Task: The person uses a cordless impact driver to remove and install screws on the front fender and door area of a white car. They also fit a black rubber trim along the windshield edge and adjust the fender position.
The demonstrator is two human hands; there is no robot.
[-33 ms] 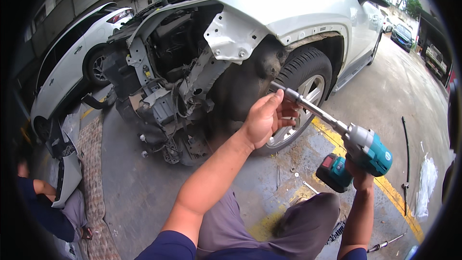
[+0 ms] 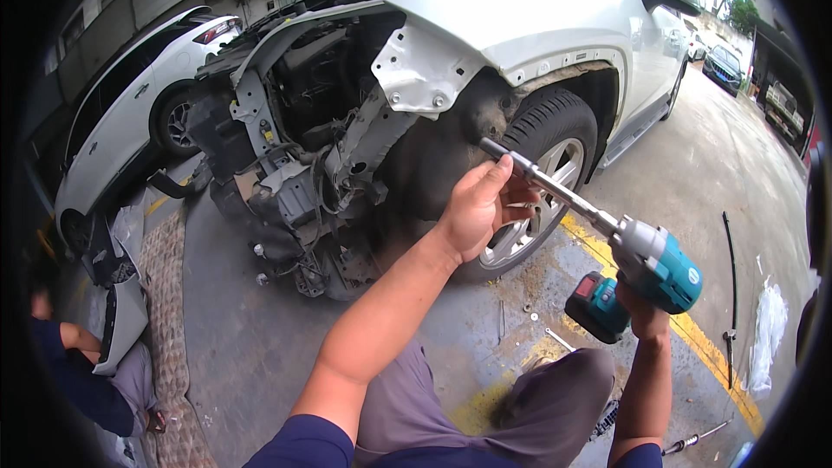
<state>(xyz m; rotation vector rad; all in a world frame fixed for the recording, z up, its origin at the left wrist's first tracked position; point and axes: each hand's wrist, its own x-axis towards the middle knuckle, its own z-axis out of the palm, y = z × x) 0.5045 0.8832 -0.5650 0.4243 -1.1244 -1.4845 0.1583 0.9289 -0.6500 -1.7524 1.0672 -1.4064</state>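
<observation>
**Nothing has shifted: both hands hold the impact wrench as before**

Nothing has moved since the earlier frame; hands, tool and car sit in the same places. The right hand [image 2: 643, 316] is clenched around the grip of the teal cordless impact wrench [image 2: 654, 264], its fingers wrapped about the handle just above the dark battery pack [image 2: 594, 305]. From the tool's nose a long metal extension bar [image 2: 555, 186] runs up and to the left, tilted, towards the wheel arch of the white car [image 2: 520, 26]. The left hand [image 2: 478, 208] grasps this bar near its far end: the thumb lies along the top of the shaft, the fingers curl round it from below, and the bar passes through the hand so that only its short dark tip [image 2: 490, 148] shows beyond the thumb. That tip is close to the dark liner of the arch, just beside the front tyre [image 2: 555, 121]; whether it touches anything there cannot be told.

The car's front bumper is off, leaving bare brackets and wiring [image 2: 303, 165]. A second white car [image 2: 130, 113] stands further left. A detached white body panel [image 2: 121, 312] lies on the concrete at the lower left, beside another person's arm [image 2: 74, 342]. Small bolts [image 2: 527, 310] and a loose metal rod [image 2: 693, 442] rest on the floor near the yellow line [image 2: 693, 338].
</observation>
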